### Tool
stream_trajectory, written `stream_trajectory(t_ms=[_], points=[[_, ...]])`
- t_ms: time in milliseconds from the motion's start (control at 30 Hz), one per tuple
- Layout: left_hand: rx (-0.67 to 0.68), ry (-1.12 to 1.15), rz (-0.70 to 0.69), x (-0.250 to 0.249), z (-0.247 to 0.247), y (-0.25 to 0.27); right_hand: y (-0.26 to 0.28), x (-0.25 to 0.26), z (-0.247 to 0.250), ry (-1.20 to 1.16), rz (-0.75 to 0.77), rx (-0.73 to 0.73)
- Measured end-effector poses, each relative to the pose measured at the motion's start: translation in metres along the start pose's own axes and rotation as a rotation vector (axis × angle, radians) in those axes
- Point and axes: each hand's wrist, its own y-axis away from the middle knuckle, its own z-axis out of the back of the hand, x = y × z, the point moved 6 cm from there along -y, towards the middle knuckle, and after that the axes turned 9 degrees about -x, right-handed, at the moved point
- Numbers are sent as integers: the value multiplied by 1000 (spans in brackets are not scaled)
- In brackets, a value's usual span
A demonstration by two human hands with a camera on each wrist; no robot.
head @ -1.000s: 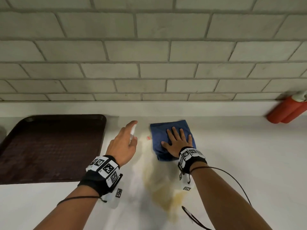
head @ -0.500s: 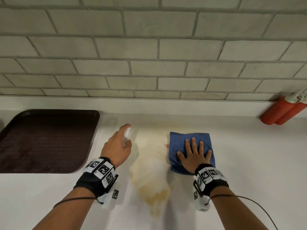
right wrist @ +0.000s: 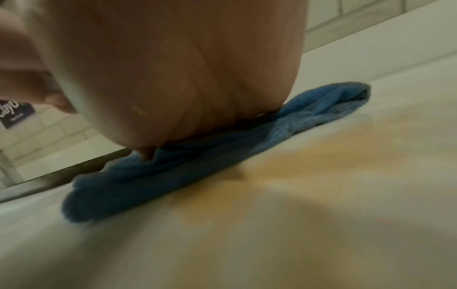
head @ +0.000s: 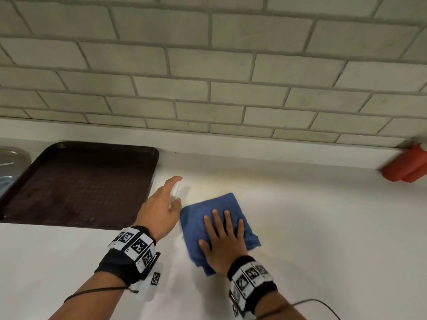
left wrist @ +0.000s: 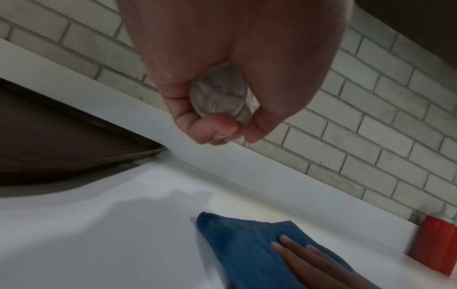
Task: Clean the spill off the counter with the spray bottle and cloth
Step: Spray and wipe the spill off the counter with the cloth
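Observation:
My left hand [head: 161,209] grips a small clear spray bottle [head: 174,194] above the white counter [head: 323,227], with the index finger stretched over its top. In the left wrist view the bottle's round base [left wrist: 220,93] shows between my curled fingers. Just to the right, my right hand [head: 221,236] lies flat with straight fingers, pressing a folded blue cloth [head: 208,209] onto the counter. The right wrist view shows the cloth [right wrist: 173,170] under my palm and a yellowish spill [right wrist: 309,156] smeared on the counter beside it.
A dark brown tray [head: 76,181] lies on the counter to the left, close to my left hand. Two red bottles [head: 406,167] stand at the far right by the tiled wall [head: 208,65]. A metal rim [head: 11,158] shows at the far left edge.
My right hand slid the cloth right and then back left and nearer, over the yellow spill, which now shows much less in the head view. My left hand still holds the bottle.

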Motion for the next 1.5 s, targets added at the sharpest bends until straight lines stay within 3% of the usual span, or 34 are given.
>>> stream_trajectory(t_ms=[67, 167, 233, 367, 567, 633, 733, 833, 933, 1000, 1100, 1167, 1233, 1367, 1433, 1500], points=[[4, 8, -16, 3, 3, 1, 5, -10, 4, -21, -24, -73], [11, 14, -44, 7, 7, 0, -25, -39, 8, -70, -129, 29], [18, 19, -53, 8, 10, 1, -59, -48, 19, -73, -229, 8], [46, 17, -70, 13, 13, -3, -94, -29, 22, -50, -312, 55], [49, 21, -39, 27, 28, -16, -35, 52, -1, -29, 6, 22], [27, 35, -31, 30, 30, -17, -21, 57, -5, -24, 57, 30], [105, 30, -123, 8, 16, 8, -3, 13, 0, -56, -75, -6], [94, 57, -132, 9, 6, 15, -13, -41, 4, -97, -251, 7], [90, 51, -110, 13, 0, 17, -5, -63, 6, -82, -349, 4], [88, 63, -100, 11, -5, 22, 20, -54, 0, -78, -321, -11], [94, 56, -119, 1, -14, 31, 78, -27, -16, -24, -161, -16], [98, 47, -123, -9, -19, 37, 110, -34, -16, -16, -145, -52], [97, 44, -126, -20, -22, 44, 123, -66, -11, -40, -164, -49], [72, 33, -137, -32, -29, 55, 122, -150, -7, -71, -418, -50], [57, 33, -124, -38, -31, 61, 124, -155, -10, -80, -466, -35], [46, 38, -119, -47, -34, 71, 131, -127, -15, -69, -382, -32]])
